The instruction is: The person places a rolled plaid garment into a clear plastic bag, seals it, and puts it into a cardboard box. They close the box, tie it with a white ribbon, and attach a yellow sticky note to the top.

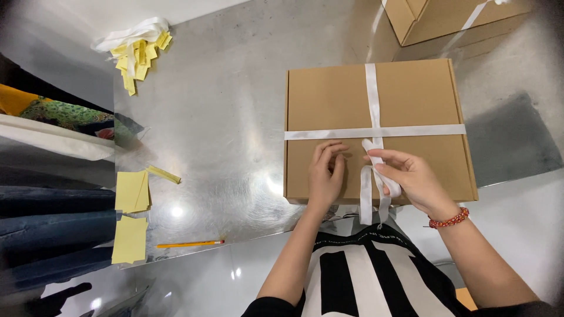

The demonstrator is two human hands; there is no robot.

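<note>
Yellow paper sheets [130, 191] and pencil [189, 243] well left of the hands, left hand [326, 176] flat on brown cardboard box [376, 129] — fingers loosely together, holding nothing, right hand [411, 179] just beside — fingers pinched on white ribbon [373, 105] loop, second box [446, 17] beyond.

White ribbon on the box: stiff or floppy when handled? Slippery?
Likely floppy: the white ribbon droops in loose tails from the right hand. Probably light and thin, lying flat across the cardboard box. Its sheen hints it may slip. The left hand rests on the box.
</note>
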